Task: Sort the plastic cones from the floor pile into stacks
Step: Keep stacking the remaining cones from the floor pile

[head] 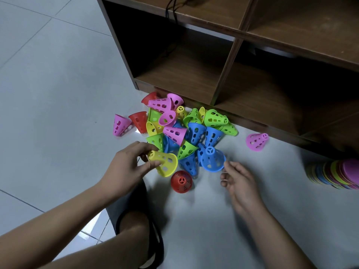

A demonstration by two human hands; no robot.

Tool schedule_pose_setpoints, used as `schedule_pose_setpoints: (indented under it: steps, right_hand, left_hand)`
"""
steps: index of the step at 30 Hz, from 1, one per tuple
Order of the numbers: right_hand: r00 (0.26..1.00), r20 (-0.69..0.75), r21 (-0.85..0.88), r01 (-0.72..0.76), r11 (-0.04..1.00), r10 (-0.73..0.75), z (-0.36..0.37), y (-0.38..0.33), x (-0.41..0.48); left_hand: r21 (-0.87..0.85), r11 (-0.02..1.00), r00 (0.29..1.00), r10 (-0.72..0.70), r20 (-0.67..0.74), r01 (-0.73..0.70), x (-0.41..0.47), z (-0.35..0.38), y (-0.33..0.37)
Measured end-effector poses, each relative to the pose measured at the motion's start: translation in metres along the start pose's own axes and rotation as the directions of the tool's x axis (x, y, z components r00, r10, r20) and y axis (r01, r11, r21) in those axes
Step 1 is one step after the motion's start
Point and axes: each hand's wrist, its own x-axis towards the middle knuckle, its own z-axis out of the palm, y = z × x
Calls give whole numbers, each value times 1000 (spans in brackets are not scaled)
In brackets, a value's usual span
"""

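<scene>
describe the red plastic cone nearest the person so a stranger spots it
Before the brown wooden shelf unit, a pile of perforated plastic cones lies on the grey tiled floor. At its near edge, between the left hand gripping a yellow plastic cone and the right hand, sits the red plastic cone. Unlike the other red cones, its spoked narrow end points up.

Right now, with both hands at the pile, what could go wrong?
1. The left hand grips the yellow cone; pulling it out may shift the green cone close beside it.
2. The red cone stands loose between both hands; a wrist could knock it away.
3. The right hand, blurred, may nudge the blue cone sideways.
</scene>
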Motion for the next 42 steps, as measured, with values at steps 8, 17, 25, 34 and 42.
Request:
schedule_pose_setpoints:
  steps: [8, 17, 25, 34, 42]
  right_hand:
    - [972, 230, 82, -76, 994, 55, 21, 8, -36]
    - [967, 251, -107, -11, 994, 38, 22, 23, -29]
    - [967, 251, -526, 89, 846, 54, 12, 29, -9]
    - [866, 33, -806, 319, 499, -500, -43, -38, 57]
    - [746, 169, -953, 291, 86, -644, -75, -61, 89]
  left_hand:
    - [-4, 990, 977, 139, 160, -141, -2, 36, 17]
    - [-48, 995, 957, 100, 272, -90, -4, 65, -1]
    - [100, 994, 939, 7, 344, -44, 1, 39, -48]
    - [329, 944, 995, -3, 95, -28, 59, -13, -89]
    - [496, 863, 994, -59, -91, 97, 99, -46, -111]
